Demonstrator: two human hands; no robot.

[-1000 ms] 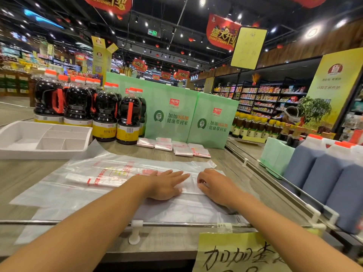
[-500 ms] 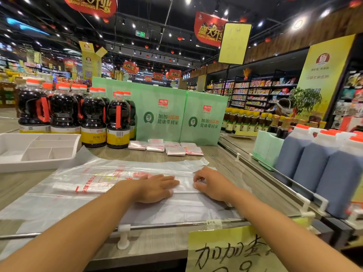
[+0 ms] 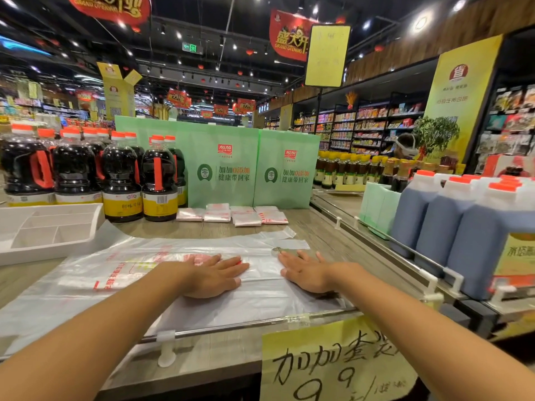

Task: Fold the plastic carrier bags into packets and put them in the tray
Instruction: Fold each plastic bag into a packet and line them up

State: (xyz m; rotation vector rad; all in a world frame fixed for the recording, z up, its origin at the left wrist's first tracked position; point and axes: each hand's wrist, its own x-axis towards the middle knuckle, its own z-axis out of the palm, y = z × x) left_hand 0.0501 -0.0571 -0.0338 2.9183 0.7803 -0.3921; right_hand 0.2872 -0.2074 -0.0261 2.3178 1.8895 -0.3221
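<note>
While both hands rest palm-down on the bag, neither grips it. The left hand (image 3: 214, 273) lies flat with fingers straight and close together, pointing right. The right hand (image 3: 307, 273) lies flat with fingers straight and slightly spread, pointing left. The fingertips face each other across a gap and do not touch. The bag (image 3: 269, 299), translucent with red print, is flattened on the surface (image 3: 318, 224), its length running left to right and its near edge reaching the rail (image 3: 231, 327) at the front. The tray (image 3: 43, 253), white and divided into compartments, sits at the left; whether its near corner touches the bag or lies just beside it cannot be told. Four packets (image 3: 231, 216) lie in a row on the surface beyond the bag, apart from the tray, at the foot of green cartons (image 3: 223, 169). Dark bottles (image 3: 121, 180) stand behind the tray. A yellow handwritten sign (image 3: 333, 363) hangs below the rail.
</note>
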